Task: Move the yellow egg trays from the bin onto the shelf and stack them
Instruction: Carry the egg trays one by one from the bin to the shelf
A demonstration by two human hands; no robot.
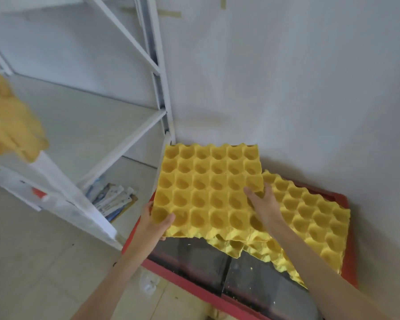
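Head view, left to right: a blurred yellow mass (8,116), in colour like the egg trays, sat on the white shelf (83,116) at the left edge of the frame; whether it was one tray or a stack could not be told. On a lower level of the shelf lay a few printed packets (112,199). The left hand (154,224) held the near left corner of the top tray (208,190), thumb on the upper face and fingers beneath; the right hand (263,204) held the tray's right edge, thumb curled over the rim, so both grips were closed on it. This tray was raised above the red-rimmed bin (185,281), which stood on the floor beside the shelf. Further yellow trays (310,218) lay in the bin below and to the right, their count unclear; part of the dark bin floor showed bare. Judged from this, the task was under way: the lifted tray remained to be placed, and the rest to follow.
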